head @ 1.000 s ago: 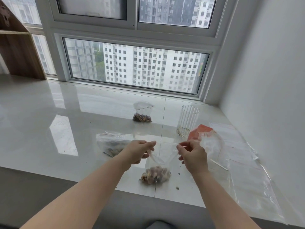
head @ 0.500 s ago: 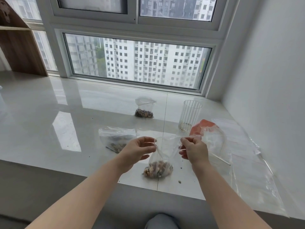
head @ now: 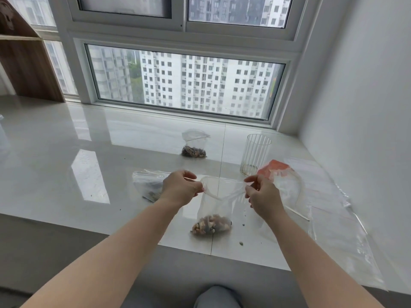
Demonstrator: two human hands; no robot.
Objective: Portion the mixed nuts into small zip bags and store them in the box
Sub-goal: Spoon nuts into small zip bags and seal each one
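A small clear zip bag [head: 213,210] with mixed nuts in its bottom stands on the white sill near the front edge. My left hand [head: 181,187] pinches the left end of its mouth and my right hand [head: 261,195] pinches the right end; the mouth gapes open between them. A second small bag of nuts [head: 194,145] stands farther back toward the window. A third bag [head: 148,185] lies flat behind my left hand, partly hidden by it.
A ribbed clear glass [head: 255,154] stands right of centre. Beside it lie an orange-topped clear bag [head: 279,176] and large clear plastic sheets [head: 333,218] along the right wall. Loose crumbs [head: 241,243] dot the sill's front edge. A wooden shelf [head: 24,63] stands far left.
Both hands kept their pinch on the bag's top and the mouth has spread wider open. The camera view shifted slightly.
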